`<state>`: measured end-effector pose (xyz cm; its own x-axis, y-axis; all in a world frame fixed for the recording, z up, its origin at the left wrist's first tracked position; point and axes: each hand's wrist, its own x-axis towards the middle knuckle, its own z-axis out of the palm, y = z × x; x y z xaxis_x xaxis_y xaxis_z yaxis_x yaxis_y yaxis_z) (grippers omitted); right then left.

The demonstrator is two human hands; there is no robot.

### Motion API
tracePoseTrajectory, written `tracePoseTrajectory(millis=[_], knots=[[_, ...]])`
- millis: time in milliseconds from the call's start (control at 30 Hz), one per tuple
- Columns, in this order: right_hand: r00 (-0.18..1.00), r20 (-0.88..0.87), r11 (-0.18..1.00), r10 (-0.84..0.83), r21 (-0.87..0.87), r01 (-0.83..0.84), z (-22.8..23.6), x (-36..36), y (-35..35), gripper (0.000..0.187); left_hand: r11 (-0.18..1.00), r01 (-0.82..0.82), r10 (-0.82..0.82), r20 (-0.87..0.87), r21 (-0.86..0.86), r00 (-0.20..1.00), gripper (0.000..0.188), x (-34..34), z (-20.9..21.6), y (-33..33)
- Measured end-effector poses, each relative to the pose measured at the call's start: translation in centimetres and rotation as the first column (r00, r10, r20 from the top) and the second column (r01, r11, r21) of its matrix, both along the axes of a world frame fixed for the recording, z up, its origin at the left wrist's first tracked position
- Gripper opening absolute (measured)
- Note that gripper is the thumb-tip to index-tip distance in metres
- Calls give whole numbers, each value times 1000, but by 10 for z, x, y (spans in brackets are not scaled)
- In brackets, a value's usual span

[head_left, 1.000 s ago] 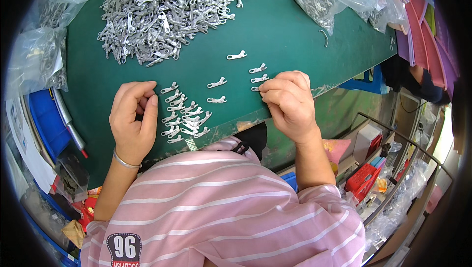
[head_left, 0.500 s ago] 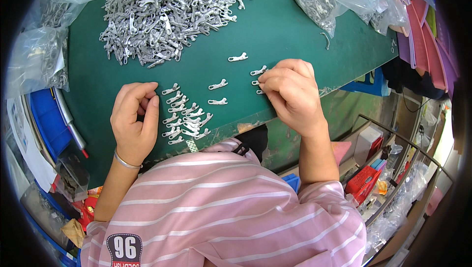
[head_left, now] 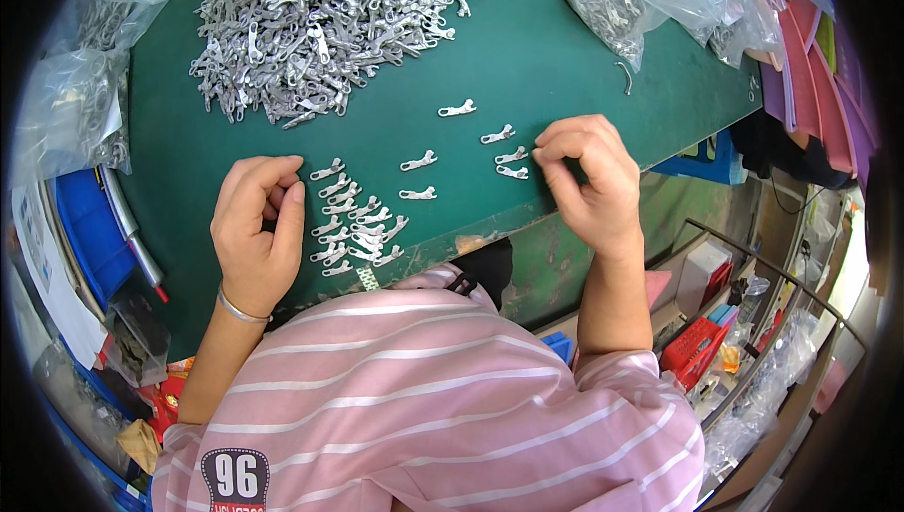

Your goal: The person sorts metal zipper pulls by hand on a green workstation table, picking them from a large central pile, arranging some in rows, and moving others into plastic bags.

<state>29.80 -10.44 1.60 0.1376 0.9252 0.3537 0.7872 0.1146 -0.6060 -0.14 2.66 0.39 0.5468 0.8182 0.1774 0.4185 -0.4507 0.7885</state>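
Observation:
My left hand [head_left: 252,215] rests on the green table at the left, fingers curled, with the thumb and forefinger tips apart and nothing seen between them. Just right of it lies a cluster of small silver metal pieces [head_left: 371,216], each with a loop at one end, resembling zipper pulls. My right hand [head_left: 593,182] is closed, thumb against bent fingers; whether anything is inside is hidden. Close to its fingertips lie three such pieces in a short column, the middle one [head_left: 511,155] nearest. Between the hands are more single pieces [head_left: 418,161].
A large heap of the same silver pieces [head_left: 320,27] covers the table's far left. Clear plastic bags with metal parts stand at the far right [head_left: 612,8] and left [head_left: 80,112]. A thin bent metal piece [head_left: 624,78] lies far right. Blue bins [head_left: 94,234] flank the table.
My right hand has drawn back to the right, uncovering the two lower pieces of the column. The middle piece has shifted slightly right. My left hand has stayed in place.

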Motion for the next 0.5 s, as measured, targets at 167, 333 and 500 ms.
tracePoseTrajectory(millis=[167,333,500], knots=[[996,-74,999,40,-4,-40,-8,-10,2,19,1000,3,-3,1,-2,1000,24,1,0,0],[997,-50,997,-51,53,53,-3,-1,-4,21,1000,7,-7,2,-15,1000,21,0,0,-1],[996,-93,1000,18,5,-17,-1,-9,-12,24,1000,15,-15,-6,-1,1000,22,0,-1,-1]])
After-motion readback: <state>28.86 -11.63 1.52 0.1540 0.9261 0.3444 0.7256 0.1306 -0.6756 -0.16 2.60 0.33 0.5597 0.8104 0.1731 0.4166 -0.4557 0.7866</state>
